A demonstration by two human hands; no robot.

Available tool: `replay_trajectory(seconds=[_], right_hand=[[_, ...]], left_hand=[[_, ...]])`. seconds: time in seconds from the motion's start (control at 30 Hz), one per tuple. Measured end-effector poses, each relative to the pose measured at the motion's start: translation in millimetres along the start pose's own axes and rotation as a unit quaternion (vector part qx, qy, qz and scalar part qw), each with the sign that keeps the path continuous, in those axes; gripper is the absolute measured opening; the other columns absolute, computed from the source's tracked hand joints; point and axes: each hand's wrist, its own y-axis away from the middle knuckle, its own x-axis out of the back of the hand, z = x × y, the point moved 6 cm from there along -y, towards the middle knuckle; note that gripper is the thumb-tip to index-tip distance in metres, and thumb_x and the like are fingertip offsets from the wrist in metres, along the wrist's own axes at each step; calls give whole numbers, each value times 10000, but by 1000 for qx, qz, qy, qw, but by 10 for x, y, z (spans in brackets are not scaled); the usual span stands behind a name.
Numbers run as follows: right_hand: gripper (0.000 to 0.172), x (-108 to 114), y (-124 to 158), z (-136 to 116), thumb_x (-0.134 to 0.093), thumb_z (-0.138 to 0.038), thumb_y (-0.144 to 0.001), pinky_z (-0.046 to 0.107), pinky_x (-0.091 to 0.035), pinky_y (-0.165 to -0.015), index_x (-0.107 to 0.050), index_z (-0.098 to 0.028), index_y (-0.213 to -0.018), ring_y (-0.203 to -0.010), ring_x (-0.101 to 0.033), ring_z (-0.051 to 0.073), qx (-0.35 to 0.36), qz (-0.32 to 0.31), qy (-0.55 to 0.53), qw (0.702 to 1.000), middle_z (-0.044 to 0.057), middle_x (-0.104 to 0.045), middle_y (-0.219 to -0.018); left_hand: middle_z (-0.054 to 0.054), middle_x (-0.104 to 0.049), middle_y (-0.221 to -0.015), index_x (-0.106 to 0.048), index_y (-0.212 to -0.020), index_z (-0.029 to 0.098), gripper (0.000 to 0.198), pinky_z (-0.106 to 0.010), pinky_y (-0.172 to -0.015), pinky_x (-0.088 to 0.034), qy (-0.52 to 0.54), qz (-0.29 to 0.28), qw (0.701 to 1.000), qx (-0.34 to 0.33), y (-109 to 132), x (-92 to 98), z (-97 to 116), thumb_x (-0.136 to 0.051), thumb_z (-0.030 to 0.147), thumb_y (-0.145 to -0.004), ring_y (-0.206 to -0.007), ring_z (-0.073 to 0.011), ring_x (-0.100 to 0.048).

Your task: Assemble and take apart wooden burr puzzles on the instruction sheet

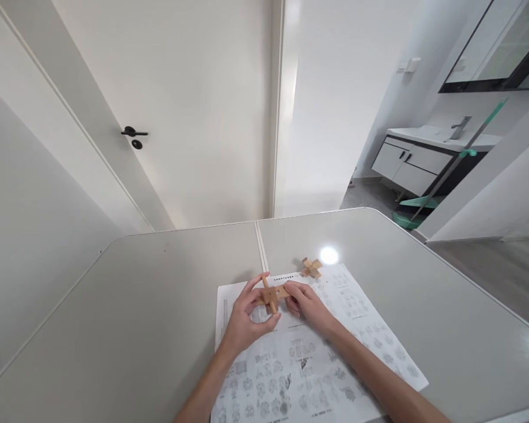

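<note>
Between my hands is a wooden interlocking puzzle (270, 295) made of crossed light-brown pieces, held just above a printed sheet. My left hand (245, 311) grips it by the ends of one upright piece, with thumb below and fingers above. My right hand (303, 301) pinches the end of a flat piece that sticks out to the right and has a small hole in it. A second wooden puzzle (311, 268), cross-shaped, sits at the sheet's far edge, beyond my right hand. The printed sheet (317, 382) carries many small puzzle diagrams and lies under both forearms.
The grey table (127, 329) has a seam (261, 244) running across its far half. Past its far edge stand a white door (203, 106) with a black handle (134, 132) and a wall. At right are a sink cabinet (409, 158) and a green dustpan (408, 221).
</note>
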Motion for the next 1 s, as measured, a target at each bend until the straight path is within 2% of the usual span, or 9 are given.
replay_trajectory(seconds=[0.1,0.27,0.33,0.4,0.47,0.53,0.63,0.77,1.0], right_hand=[[506,51,-23,25,-590,-620,-957,267,-263,-477,-481,-220,-667,-472,-345,113,-6,32,-17,999,-62,-420,-533],[524,135,-81,90,-590,-626,-956,268,-276,-477,-459,-224,-647,-475,-369,115,0,74,-41,996,-58,-406,-552],[532,168,-96,112,-592,-639,-950,272,-268,-473,-460,-224,-644,-467,-367,112,6,93,-50,994,-57,-402,-559],[534,191,-100,116,-601,-643,-942,276,-267,-474,-460,-225,-643,-463,-362,111,13,105,-53,993,-54,-409,-564],[535,198,-93,107,-599,-648,-942,278,-273,-480,-457,-225,-648,-466,-366,113,16,107,-45,993,-52,-413,-567],[532,189,-79,91,-591,-655,-943,278,-280,-488,-453,-224,-662,-476,-372,114,10,102,-34,994,-53,-415,-577],[530,147,-50,45,-555,-668,-954,282,-285,-509,-443,-225,-686,-494,-371,117,7,85,-18,996,-58,-408,-593],[521,80,-4,-25,-506,-643,-991,289,-299,-547,-419,-226,-690,-504,-379,120,13,61,13,998,-60,-410,-591],[511,25,30,-89,-481,-621,-1010,289,-332,-573,-404,-230,-689,-512,-387,124,26,38,46,998,-60,-429,-569]], left_hand=[[-100,-355,-1647,-748,-902,189,128,-360,-843,-625,15,8,999,30,-9,5,-46,-722,308,-864,-935,-199,-716],[-91,-327,-1665,-741,-837,180,201,-351,-828,-618,26,19,999,43,-15,19,-52,-725,375,-879,-925,-203,-719],[-96,-384,-1631,-744,-859,184,238,-345,-809,-608,21,33,999,36,-18,71,-48,-693,413,-902,-875,-185,-709],[-113,-573,-1461,-742,-913,196,289,-325,-782,-588,-6,81,996,37,-24,194,-74,-638,464,-936,-853,-185,-692],[-102,-723,-1149,-730,-968,203,349,-304,-746,-563,-56,143,987,54,-29,352,-139,-583,519,-959,-842,-200,-677],[-73,-743,-937,-721,-1039,204,408,-294,-699,-546,-121,180,973,79,-41,482,-227,-553,567,-960,-803,-210,-670],[-37,-727,-808,-708,-1114,201,467,-299,-642,-530,-251,194,945,83,-67,592,-309,-512,597,-962,-682,-196,-652],[-28,-719,-740,-727,-1049,213,425,-346,-714,-520,-382,190,903,56,-77,628,-326,-480,552,-977,-744,-230,-668],[-59,-786,-881,-743,-847,238,354,-453,-891,-457,-429,192,882,40,-62,637,-284,-524,485,-973,-925,-296,-650]])
